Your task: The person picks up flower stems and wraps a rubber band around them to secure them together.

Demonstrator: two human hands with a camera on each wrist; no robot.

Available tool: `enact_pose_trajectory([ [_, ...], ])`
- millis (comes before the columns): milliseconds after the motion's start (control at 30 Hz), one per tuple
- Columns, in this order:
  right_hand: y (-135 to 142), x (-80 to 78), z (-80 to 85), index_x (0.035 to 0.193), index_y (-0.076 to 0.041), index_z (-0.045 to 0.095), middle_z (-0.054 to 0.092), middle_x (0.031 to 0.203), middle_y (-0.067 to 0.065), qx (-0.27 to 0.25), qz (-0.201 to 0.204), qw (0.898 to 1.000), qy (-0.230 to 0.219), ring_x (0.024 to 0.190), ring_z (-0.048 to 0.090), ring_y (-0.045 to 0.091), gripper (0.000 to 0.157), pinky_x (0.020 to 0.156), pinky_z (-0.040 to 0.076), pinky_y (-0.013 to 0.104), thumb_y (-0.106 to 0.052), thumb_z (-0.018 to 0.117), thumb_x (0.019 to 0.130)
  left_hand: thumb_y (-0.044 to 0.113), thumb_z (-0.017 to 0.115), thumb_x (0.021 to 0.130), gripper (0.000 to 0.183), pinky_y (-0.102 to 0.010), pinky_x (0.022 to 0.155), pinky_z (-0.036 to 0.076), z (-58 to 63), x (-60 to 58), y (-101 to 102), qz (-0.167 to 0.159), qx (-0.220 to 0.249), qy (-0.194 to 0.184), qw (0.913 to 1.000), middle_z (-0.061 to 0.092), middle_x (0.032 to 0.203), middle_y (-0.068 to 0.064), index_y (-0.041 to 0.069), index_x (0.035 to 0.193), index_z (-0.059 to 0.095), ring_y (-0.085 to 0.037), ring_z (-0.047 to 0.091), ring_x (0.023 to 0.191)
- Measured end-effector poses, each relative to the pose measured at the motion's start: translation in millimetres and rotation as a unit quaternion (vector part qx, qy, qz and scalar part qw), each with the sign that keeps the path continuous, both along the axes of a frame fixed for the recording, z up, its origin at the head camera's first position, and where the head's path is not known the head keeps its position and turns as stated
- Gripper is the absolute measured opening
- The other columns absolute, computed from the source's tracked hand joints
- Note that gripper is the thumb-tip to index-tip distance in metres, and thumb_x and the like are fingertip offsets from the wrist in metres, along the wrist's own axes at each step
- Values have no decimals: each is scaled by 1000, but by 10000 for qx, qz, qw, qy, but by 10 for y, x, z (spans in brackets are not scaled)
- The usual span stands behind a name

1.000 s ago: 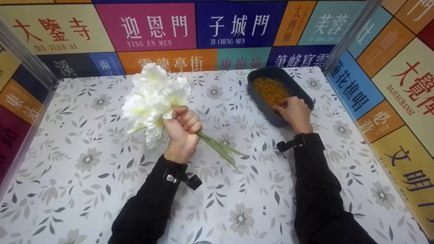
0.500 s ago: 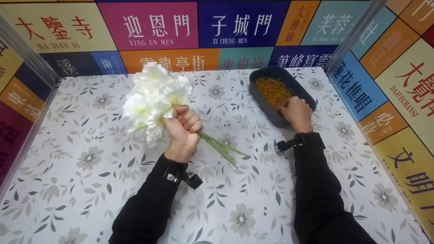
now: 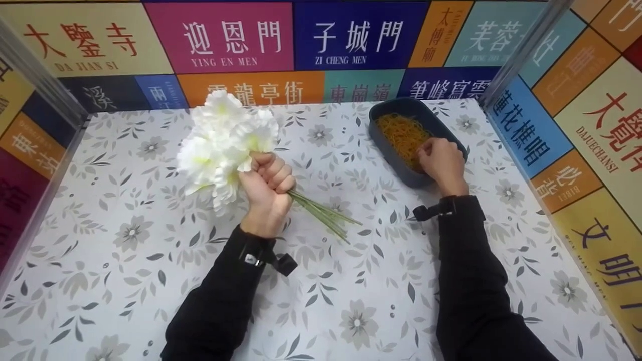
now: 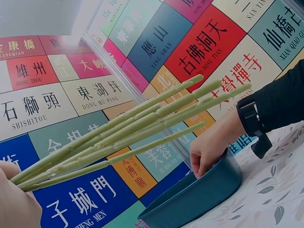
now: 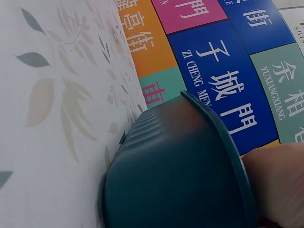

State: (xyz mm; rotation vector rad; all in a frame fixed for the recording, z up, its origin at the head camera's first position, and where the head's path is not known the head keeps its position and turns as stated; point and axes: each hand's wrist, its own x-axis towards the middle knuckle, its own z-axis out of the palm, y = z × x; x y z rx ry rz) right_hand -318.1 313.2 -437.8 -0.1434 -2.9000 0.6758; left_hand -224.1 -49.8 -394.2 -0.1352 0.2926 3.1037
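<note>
My left hand (image 3: 268, 193) grips a bunch of white artificial flowers (image 3: 220, 145) by the green stems, just under the blooms. The stem ends (image 3: 328, 215) point down to the right; in the left wrist view the bare stems (image 4: 118, 135) fan out from the fist. My right hand (image 3: 444, 163) reaches over the near right rim of a dark blue-green box (image 3: 393, 163), its bent fingers pinching at thin orange-yellow rubber bands (image 3: 401, 135) inside. The box wall (image 5: 175, 175) hides those fingertips in the right wrist view.
The box stands at the back right of a table with a white leaf-and-flower cover (image 3: 321, 296). Colourful panels with Chinese lettering (image 3: 351, 37) wall in the back and sides. Each black sleeve carries a strapped wrist camera (image 3: 286, 264).
My right hand has lifted slightly and shifted a little right within the box. The left hand and its flowers have drifted slightly left and up, with the grip unchanged.
</note>
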Motion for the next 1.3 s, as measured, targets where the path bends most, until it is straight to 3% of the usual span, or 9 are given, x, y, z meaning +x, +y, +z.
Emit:
enact_pose_trajectory([
  [367,1,98,292,111,1,67,65,106,21,-390,-121,9989,240,96,60,36,29,85,48,50,-23,55,102,8,43,80,33,-18,36,10,15,-20,-26,59,-113,85,9999,25,44,9,18,52,30,-4,12,42],
  [567,-12,170,424,111,3,66,66,111,22,-299,93,9944,1010,103,60,40,26,91,46,55,-20,57,102,7,41,81,34,-18,37,9,34,-19,-57,10,36,133,9999,20,47,9,18,51,29,-5,11,43],
  [800,-99,319,618,109,3,67,70,109,19,-446,669,9764,2004,93,67,36,25,85,52,48,-20,60,101,6,47,76,32,-18,39,6,58,-18,-108,-103,491,150,9986,14,52,9,18,54,26,-4,9,46],
  [900,-145,415,715,108,2,68,71,104,16,-489,1159,9631,2378,88,69,29,23,76,52,34,-19,62,100,6,47,75,33,-17,39,6,70,-17,-130,-88,622,200,9978,15,52,9,18,56,23,-4,9,46],
  [1067,-234,599,872,104,0,71,71,96,12,-537,2134,9322,2875,83,62,20,15,68,42,17,-12,67,97,5,46,74,33,-17,39,7,90,-22,-172,-71,744,243,9969,15,51,8,18,57,21,-5,9,46],
  [1300,-405,855,1042,98,0,72,72,93,12,-810,3359,8815,3218,78,60,19,13,73,44,18,5,74,86,5,47,74,34,-17,38,7,112,-28,-207,53,714,322,9969,18,49,8,19,59,19,-4,9,46],
])
